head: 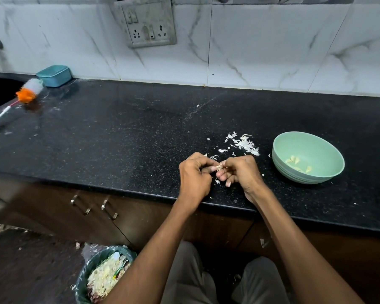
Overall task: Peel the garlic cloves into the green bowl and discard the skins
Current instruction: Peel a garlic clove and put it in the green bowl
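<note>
A black speckled stone bench (123,137) runs across a kitchen, backed by white marble-look wall tiles (261,47), with dark wooden cupboards (92,207) beneath it.

Nearest the viewer, at about 7 o'clock on the floor, stands a bin (97,279) lined with a dark green bag and heaped with pale garlic skins. The person's two bare forearms reach up from the bottom edge over light trousers.

At the middle of the view, just above the bench's front edge, the left hand (194,176) and right hand (239,172) meet. Both have curled fingers and together pinch a small garlic clove (219,166) between their fingertips. A scrap of skin lies on the bench just below them.

Just beyond the hands, toward 1 o'clock from them, a loose pile of white skins (244,144) is scattered on the bench. At 3 o'clock from the hands, near but apart, sits the green bowl (307,143), upright, with a few peeled cloves (294,160) inside.

Farther off, at 10 o'clock, a brush (28,93) with orange and white bristles lies on the bench by a dark sink, and a teal lidded box (54,75) sits against the wall. At 12 o'clock, a grimy socket panel (146,23) is set into the tiles.
</note>
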A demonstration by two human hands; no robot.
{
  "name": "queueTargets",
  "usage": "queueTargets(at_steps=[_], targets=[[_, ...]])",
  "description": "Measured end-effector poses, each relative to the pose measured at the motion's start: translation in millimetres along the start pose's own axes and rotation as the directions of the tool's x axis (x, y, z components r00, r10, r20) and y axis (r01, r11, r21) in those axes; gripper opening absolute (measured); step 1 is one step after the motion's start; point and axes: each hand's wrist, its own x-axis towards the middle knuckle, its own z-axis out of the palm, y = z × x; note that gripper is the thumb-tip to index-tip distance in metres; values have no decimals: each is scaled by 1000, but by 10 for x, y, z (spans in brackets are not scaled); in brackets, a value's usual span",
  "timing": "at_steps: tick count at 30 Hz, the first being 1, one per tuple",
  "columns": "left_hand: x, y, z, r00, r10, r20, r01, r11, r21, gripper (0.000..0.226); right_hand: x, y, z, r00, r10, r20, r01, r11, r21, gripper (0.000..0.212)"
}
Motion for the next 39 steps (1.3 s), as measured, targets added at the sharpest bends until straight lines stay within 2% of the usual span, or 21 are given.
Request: queueTargets(at_steps=[10, 21, 31, 35, 39], targets=[[-7, 0, -5, 999, -27, 17, 27, 1000, 11, 24, -4, 58, 57, 996, -74, -59, 71, 996, -58, 23], [14, -13, -8, 997, -75, -24, 74, 997, -39, 23, -49, 50, -36, 987, -134, 89, 127, 989, 82, 35], [21, -37, 0, 998, -59, -13, 59, 998, -30, 27, -62, 51, -29, 988, -138, 73, 132, 988, 77, 32], [14, -32, -8, 998, -69, -11, 69, 996, -50, 25, -61, 43, -46, 990, -120, 76, 113, 989, 91, 23], [21, -22, -18, 997, -79, 5, 79, 994, -75, 23, -67, 15, -93, 986, -105, 126, 92, 990, 105, 29]])
